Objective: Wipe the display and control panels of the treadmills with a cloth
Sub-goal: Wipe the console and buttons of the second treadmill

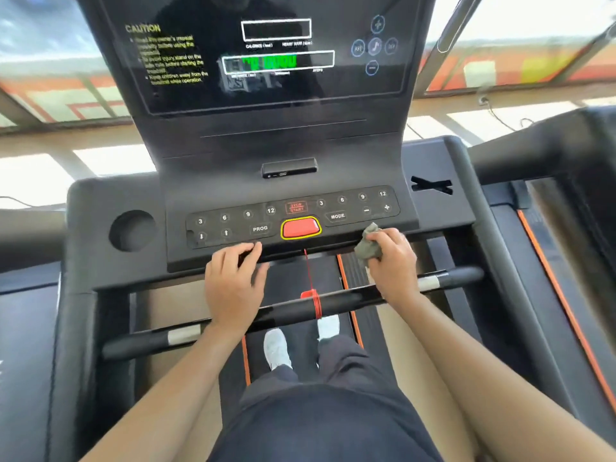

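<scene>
I stand on a black treadmill. Its tall glossy display rises at the top, with green digits lit and caution text on the left. Below it lies the control panel with number keys, PROG, MODE and a red stop button. My right hand grips a crumpled grey cloth at the panel's lower right edge, just under the MODE key. My left hand rests on the panel's front lip below PROG, fingers curled over the edge.
A black crossbar handle with a red safety cord wrapped around it runs under both wrists. A round cup holder sits left of the panel. Another treadmill stands to the right. Windows lie behind the console.
</scene>
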`<state>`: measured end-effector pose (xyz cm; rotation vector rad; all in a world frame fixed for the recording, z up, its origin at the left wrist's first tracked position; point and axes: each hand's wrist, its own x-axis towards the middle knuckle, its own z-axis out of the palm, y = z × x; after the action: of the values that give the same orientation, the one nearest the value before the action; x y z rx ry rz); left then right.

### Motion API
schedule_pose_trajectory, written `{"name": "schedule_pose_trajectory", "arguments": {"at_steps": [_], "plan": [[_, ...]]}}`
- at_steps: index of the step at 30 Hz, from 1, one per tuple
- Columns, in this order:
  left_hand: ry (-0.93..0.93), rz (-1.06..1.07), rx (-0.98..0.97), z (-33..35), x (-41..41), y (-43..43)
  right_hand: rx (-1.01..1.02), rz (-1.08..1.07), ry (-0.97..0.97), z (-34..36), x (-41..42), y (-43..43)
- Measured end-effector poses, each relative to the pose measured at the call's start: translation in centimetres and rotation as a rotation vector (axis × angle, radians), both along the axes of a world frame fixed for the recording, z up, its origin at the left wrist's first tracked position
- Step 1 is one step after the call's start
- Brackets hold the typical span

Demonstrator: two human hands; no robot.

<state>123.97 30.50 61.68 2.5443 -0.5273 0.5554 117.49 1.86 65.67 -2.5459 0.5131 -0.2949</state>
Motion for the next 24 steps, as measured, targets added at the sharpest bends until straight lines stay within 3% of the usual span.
{"name": "schedule_pose_trajectory", "arguments": {"at_steps": [6,10,19,24], "plan": [[0.023,-0.026,0.042,0.3,-0.5,-2.2,0.094,-0.267,-0.003,1.0,-0.9,-5.9],[0.045,0.019,0.040,-0.1,-1.1,-3.0,0.131,-0.297,-0.041,0.8,-1.0,-6.8],[0.075,0.100,0.066,1.1,-1.4,-5.4,0.114,0.204,-0.084,-0.7,1.0,1.8],[0.033,-0.119,0.052,1.9,-2.4,-8.6,0.121,0.270,-0.024,-0.8,0.7,0.1]]}}
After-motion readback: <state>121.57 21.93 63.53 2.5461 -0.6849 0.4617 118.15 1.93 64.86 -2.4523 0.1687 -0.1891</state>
